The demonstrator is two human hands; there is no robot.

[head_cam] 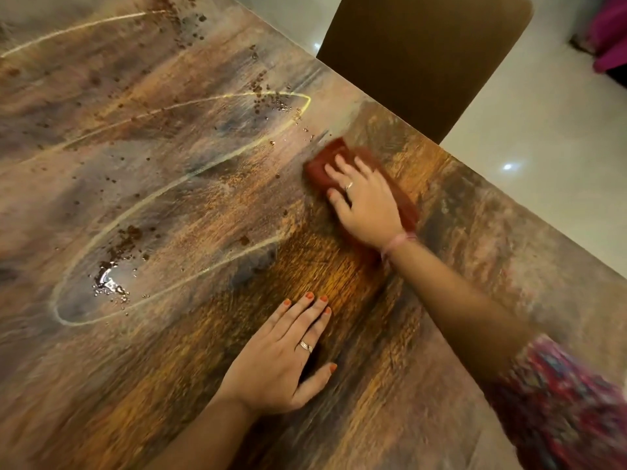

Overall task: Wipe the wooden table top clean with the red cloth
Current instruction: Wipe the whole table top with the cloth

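The wooden table top [190, 205] fills most of the view. Brown crumbs and wet drops lie on it, thickest at a small puddle [107, 281] on the left and in a cluster [268, 100] near the far edge. My right hand [364, 198] presses flat on the red cloth [324, 164] close to the table's right edge, fingers straight and spread. The cloth is blurred and partly hidden under the palm. My left hand [281, 357] rests flat on bare wood nearer to me, fingers straight, holding nothing.
A brown chair back [424, 56] stands against the table's far right edge. Beyond that edge lies a pale glossy floor [543, 157]. A pink fabric object [610, 39] sits at the top right corner.
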